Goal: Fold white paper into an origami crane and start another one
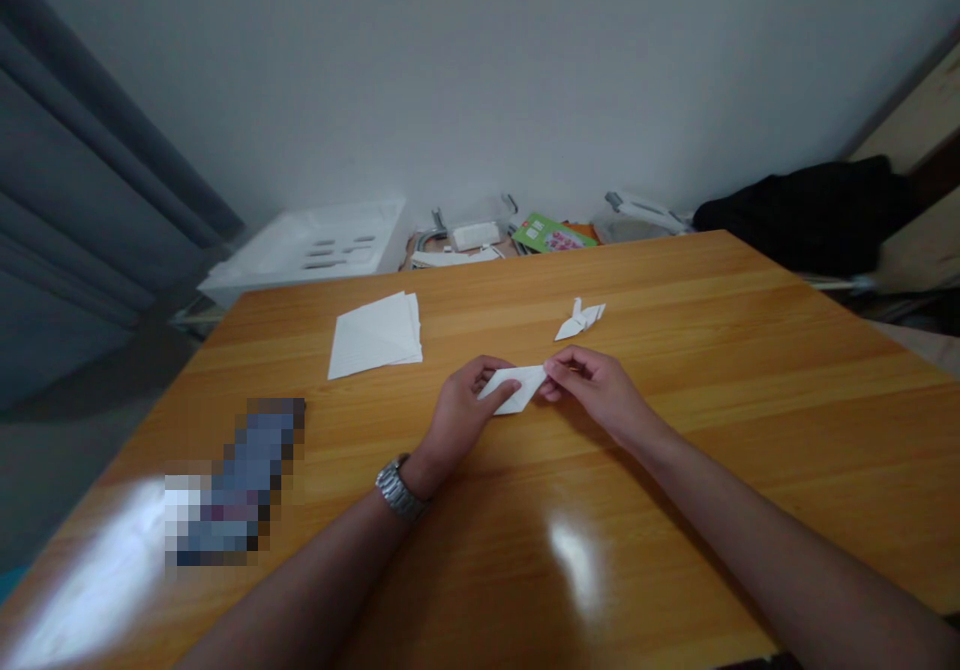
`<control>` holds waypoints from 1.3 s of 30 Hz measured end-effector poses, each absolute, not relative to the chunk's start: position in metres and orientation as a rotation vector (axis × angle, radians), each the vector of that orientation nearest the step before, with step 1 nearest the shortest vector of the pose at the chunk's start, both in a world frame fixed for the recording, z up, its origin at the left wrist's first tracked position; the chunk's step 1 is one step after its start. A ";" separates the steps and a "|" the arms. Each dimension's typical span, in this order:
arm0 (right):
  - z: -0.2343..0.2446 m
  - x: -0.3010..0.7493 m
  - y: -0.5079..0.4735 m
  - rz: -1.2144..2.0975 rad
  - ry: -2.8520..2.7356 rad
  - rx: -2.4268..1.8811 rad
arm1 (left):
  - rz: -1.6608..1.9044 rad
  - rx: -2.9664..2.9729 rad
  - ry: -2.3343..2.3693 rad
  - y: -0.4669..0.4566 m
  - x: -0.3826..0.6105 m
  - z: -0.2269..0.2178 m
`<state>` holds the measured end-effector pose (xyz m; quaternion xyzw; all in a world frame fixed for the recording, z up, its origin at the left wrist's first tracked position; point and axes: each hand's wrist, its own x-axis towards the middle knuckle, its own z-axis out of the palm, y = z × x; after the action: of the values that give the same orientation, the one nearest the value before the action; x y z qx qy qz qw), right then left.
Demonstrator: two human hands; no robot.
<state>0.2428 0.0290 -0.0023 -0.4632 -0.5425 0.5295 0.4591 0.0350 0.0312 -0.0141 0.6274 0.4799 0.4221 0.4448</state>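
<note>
A small piece of folded white paper (516, 386) is held between my two hands, just above the wooden table (675, 540). My left hand (466, 405) grips its left side, thumb lying on top and fingers behind. At the paper's upper right corner, my right hand (592, 385) pinches with thumb and forefinger. Beyond the right hand rests a white folded paper bird (579, 320). Several square white sheets (375, 335) lie stacked farther back on the left.
A pixelated, dark, oblong object (251, 475) lies at the table's left. Past the back edge are a white foam tray (315, 240), a green booklet (553, 234) and assorted clutter. Black cloth (810, 215) lies beyond the right edge; a grey curtain (90, 130) hangs on the left.
</note>
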 end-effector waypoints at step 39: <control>-0.016 0.262 0.044 0.243 -2.142 -1.335 | 0.518 2.739 1.280 0.022 0.031 -0.014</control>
<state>0.2617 0.0436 -0.0160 -0.5026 -0.8063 0.0913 0.2983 0.0313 0.0219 -0.0138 0.8923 0.4171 0.1687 0.0370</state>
